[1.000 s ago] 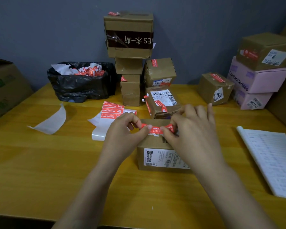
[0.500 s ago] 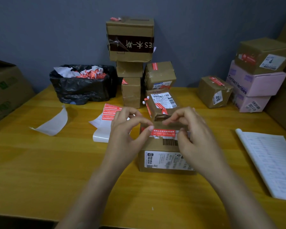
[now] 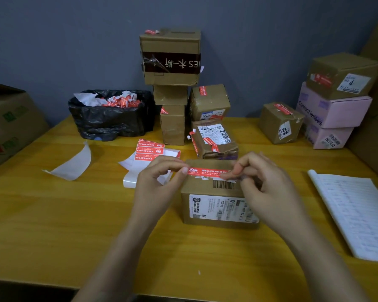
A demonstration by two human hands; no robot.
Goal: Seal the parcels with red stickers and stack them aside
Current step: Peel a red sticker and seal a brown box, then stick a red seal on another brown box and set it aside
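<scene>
- Since a second ago the red sticker [image 3: 207, 171] has come down from the air between the hands and now lies stretched across the top of the parcel [image 3: 216, 208], above its barcode.
- Head view: the left hand [image 3: 159, 182] pinches the sticker's left end between thumb and forefinger; the right hand [image 3: 268, 184] pinches the right end, its other fingers curled.
- The parcel stands on a yellow wooden bench [image 3: 52, 225], its printed label facing the camera.
- Just behind and left of the parcel lie sheets of red stickers [image 3: 150, 150]; farther left, a loose white backing sheet [image 3: 74, 164].
- Behind the parcel, a stack of sealed boxes [image 3: 170, 59] rises against the grey wall [image 3: 74, 40].
- Behind and left of the parcel, a black bin bag [image 3: 109, 120] holds red and white scraps.
- Right of the parcel lies an open notebook [image 3: 354, 214]; behind and to the right, pink boxes [image 3: 334, 112] with a brown one on top.
</scene>
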